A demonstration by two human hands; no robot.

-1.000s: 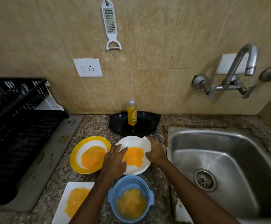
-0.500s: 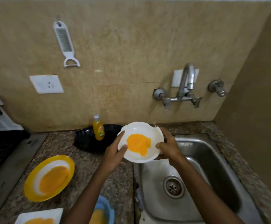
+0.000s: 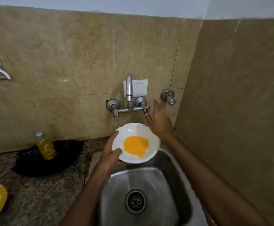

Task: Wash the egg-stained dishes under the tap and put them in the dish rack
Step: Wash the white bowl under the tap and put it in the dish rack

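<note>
The right hand (image 3: 159, 123) has left the white bowl (image 3: 137, 129) and rises, fingers spread and empty, towards the tap lever (image 3: 146, 110). The left hand (image 3: 110, 154) alone grips the bowl's rim, holding it over the sink (image 3: 149, 181) beneath the tap (image 3: 129, 88). Rinsing is about to start; the next move is probably turning the water on.

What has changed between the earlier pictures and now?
The white bowl was lifted and carried right, over the sink. The right hand let go of it and reaches toward the tap handle. The left hand still grips its rim; the egg stain remains.
</note>
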